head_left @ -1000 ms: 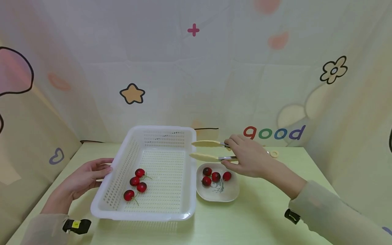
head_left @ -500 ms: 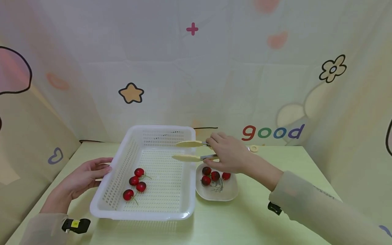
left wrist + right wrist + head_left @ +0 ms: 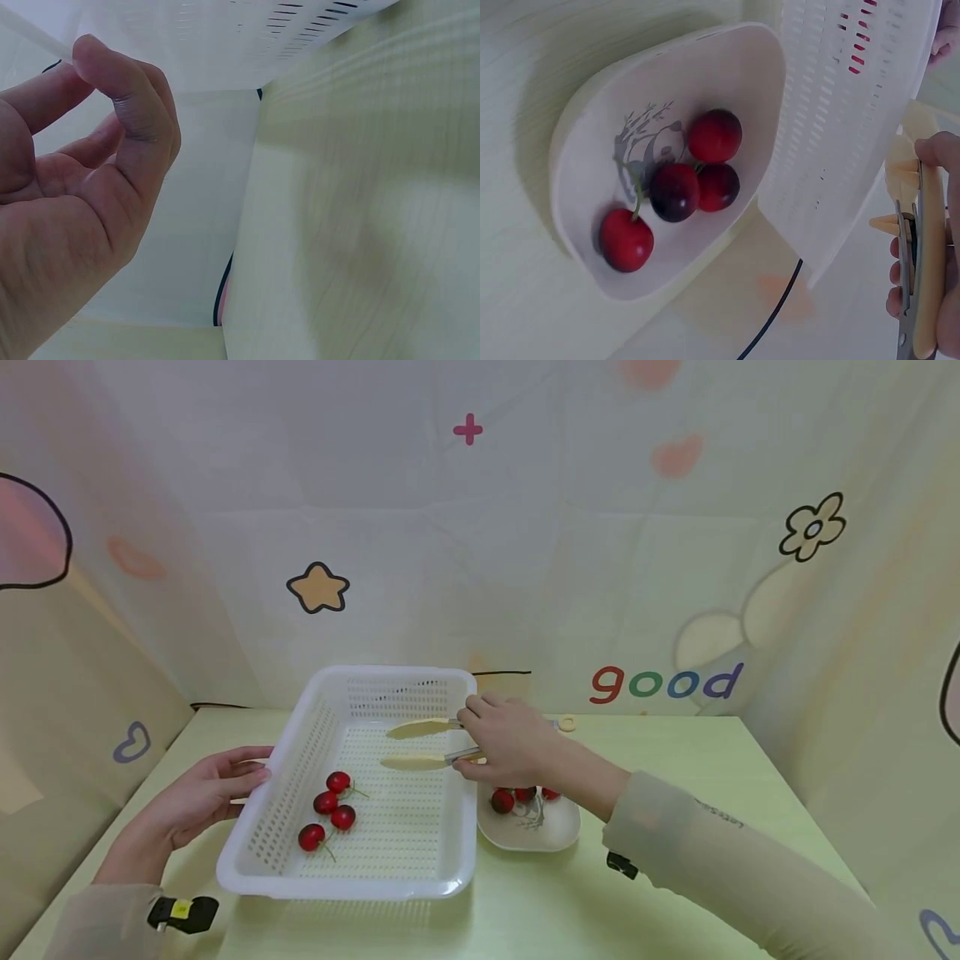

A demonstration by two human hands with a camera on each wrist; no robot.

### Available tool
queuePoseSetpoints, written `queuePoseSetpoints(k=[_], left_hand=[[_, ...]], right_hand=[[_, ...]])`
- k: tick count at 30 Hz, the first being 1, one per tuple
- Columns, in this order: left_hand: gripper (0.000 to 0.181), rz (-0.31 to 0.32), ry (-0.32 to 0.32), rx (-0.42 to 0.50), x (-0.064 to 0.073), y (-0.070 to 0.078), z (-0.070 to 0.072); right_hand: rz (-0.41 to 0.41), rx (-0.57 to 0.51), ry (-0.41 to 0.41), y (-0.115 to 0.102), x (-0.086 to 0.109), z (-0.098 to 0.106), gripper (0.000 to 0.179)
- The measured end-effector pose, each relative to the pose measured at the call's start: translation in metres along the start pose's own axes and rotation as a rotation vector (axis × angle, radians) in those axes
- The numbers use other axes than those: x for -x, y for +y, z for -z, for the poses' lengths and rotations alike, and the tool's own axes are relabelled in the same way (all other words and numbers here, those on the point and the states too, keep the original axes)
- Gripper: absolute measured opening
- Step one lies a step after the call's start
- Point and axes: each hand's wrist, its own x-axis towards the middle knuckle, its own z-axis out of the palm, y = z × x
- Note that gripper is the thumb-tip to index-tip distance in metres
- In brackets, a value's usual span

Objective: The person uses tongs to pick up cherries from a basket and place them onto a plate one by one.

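In the head view, my left hand (image 3: 206, 802) holds the left rim of a white perforated plastic basket (image 3: 345, 888) between thumb and fingers. The left wrist view shows the thumb against that rim. Dark red cherries (image 3: 312, 837), several with thin stems, lie in the basket's left part. My right hand (image 3: 517, 743) grips a pair of tongs (image 3: 420, 762) with cream tips and metal arms. Those tips stand apart over the basket's right half, with nothing between them. Under the right hand is a small plate (image 3: 528, 838) with several cherries (image 3: 626, 240), partly hidden in the head view.
A pale table (image 3: 660, 852) carries the basket and plate side by side. A patterned cloth (image 3: 600, 577) hangs behind and along both sides. The plate's near left edge sits close to the basket's right wall.
My right hand has moved left with the tongs, from above the plate to over the basket's right wall, and the tips sank slightly. The left hand, basket and cherries stay put.
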Motion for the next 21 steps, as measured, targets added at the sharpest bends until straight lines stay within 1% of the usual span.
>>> queuePoseSetpoints(k=[5, 13, 21], left_hand=[[0.067, 0.000, 0.000, -0.001, 0.000, 0.000, 0.001], [0.067, 0.008, 0.006, 0.001, 0.002, 0.001, 0.000], [0.066, 0.019, 0.008, 0.007, 0.002, 0.003, -0.002]], right_hand=[[0.011, 0.041, -0.029, -0.011, -0.014, -0.002, 0.056], [0.024, 0.072, -0.064, -0.026, -0.033, -0.006, 0.055], [0.018, 0.099, -0.094, -0.034, -0.049, -0.021, 0.057]])
